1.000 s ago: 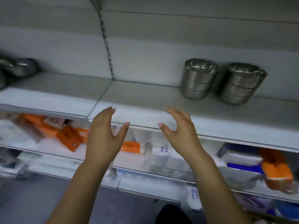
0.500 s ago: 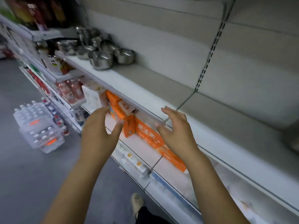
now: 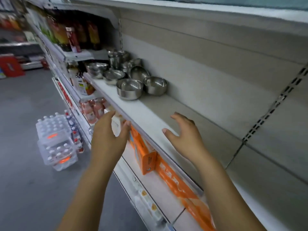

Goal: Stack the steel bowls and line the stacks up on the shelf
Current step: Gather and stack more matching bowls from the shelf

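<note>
Several loose steel bowls sit at the far left end of the grey shelf (image 3: 175, 114). The nearest bowl (image 3: 129, 89) stands by the shelf's front edge, with another bowl (image 3: 155, 85) just behind it to the right. Further back a bowl leans on its side (image 3: 139, 73) in front of a stack of bowls (image 3: 117, 58). My left hand (image 3: 108, 137) hovers in front of the shelf edge, fingers relaxed, holding nothing. My right hand (image 3: 183, 134) hangs open over the shelf surface, well short of the bowls.
Orange boxes (image 3: 146, 155) fill the shelf below. Pink bottles (image 3: 93, 109) stand further left on that level, and dark bottles (image 3: 75, 35) line the shelf above left. Shrink-wrapped water bottle packs (image 3: 55, 140) sit on the grey aisle floor.
My view has swung left along the aisle, off the two finished stacks and onto the loose bowls, which are closer now. Both empty hands have moved toward them, the right one over the shelf.
</note>
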A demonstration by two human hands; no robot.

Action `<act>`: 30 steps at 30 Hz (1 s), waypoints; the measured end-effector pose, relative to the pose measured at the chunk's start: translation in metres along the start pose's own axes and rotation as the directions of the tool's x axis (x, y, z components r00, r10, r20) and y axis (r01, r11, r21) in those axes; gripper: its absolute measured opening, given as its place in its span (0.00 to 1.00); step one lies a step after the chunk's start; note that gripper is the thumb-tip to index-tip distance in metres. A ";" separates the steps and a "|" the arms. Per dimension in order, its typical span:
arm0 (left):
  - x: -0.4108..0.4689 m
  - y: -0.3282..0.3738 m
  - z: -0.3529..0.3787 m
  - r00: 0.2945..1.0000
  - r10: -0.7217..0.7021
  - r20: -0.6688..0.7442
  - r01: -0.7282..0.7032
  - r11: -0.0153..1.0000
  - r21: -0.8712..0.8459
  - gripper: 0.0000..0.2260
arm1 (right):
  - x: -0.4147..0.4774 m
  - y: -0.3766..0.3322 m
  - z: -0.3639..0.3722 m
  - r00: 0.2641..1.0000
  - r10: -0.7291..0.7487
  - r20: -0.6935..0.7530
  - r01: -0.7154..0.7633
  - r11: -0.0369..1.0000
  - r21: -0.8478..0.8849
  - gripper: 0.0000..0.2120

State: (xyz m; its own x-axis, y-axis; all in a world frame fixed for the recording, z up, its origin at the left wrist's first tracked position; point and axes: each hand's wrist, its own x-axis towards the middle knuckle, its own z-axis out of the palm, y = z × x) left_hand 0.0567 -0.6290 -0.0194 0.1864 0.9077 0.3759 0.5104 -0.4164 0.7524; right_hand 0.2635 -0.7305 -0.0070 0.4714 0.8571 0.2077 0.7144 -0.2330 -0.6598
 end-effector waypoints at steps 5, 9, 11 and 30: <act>0.034 -0.023 0.008 0.999 -0.044 -0.014 0.044 0.999 -0.031 0.26 | 0.052 -0.015 0.025 0.998 -0.013 0.061 0.012 1.000 0.020 0.29; 0.071 -0.034 0.020 0.999 -0.036 0.022 0.037 0.998 -0.053 0.27 | 0.084 -0.016 0.046 0.994 0.047 0.102 -0.050 0.998 0.033 0.34; 0.094 -0.040 0.024 0.999 -0.027 0.047 0.030 0.998 -0.063 0.28 | 0.103 -0.016 0.052 0.993 0.083 0.089 -0.086 0.996 0.027 0.35; 0.321 -0.135 0.071 0.797 0.334 0.503 -0.216 0.936 -0.278 0.32 | 0.261 -0.017 0.131 0.863 0.414 -0.291 -0.435 0.901 -0.008 0.19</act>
State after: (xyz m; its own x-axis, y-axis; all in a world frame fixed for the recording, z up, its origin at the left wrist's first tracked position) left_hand 0.1070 -0.2779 -0.0389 0.7416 0.6104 0.2783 0.2039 -0.6003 0.7733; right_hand 0.3058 -0.4427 -0.0364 0.8526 0.5095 0.1161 0.4427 -0.5862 -0.6785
